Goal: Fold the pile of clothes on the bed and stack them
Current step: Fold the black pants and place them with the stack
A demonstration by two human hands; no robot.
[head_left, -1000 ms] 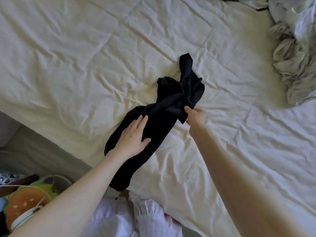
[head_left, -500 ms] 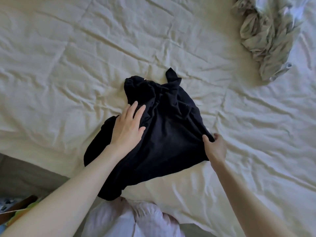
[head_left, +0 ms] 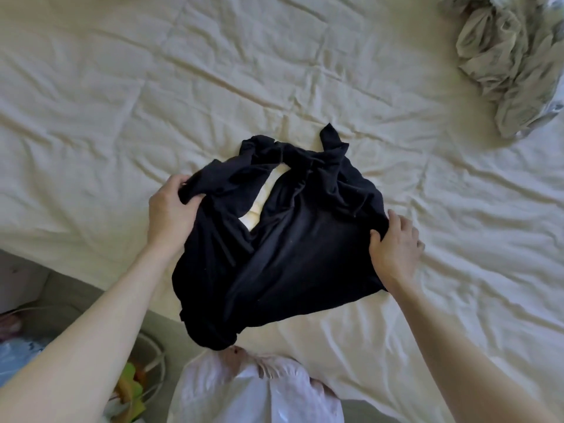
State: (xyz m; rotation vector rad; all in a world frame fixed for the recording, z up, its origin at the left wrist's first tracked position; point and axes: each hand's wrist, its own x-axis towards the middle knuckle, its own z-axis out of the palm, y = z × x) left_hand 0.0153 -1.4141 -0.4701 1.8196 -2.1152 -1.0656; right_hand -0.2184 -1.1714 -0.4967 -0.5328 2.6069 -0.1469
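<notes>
So right now there's a black garment (head_left: 293, 239) lying in the middle of the cream bedsheet (head_left: 122, 102), partly spread but pretty bunched along its far edge, with a gap near the top where the sheet shows through. Looks like a top of some kind, can't say for sure which. The left hand (head_left: 171, 215) has its fingers and thumb curled round a wad of fabric on the left edge, and the right hand (head_left: 395, 248) is pinching the right edge, thumb on top of the cloth and fingers tucked at the side. My read is they're opening it out flat before the first fold, so the task is barely started. The rest of the pile, a crumpled grey-green heap of clothes (head_left: 512, 62), sits well apart at the far right corner of the bed. What could go sideways: the near end of the garment hangs over the bed edge, so if either hand lets go while tugging, the whole thing could slide off onto the floor stuff down there, the white hoop-shaped thing (head_left: 155, 370) and colourful clutter. Also that twisted far edge looks knotted up in itself, so pulling outward from both sides might just tighten the twist instead of flattening it, and any fold made over that would come out lumpy and stack badly.
</notes>
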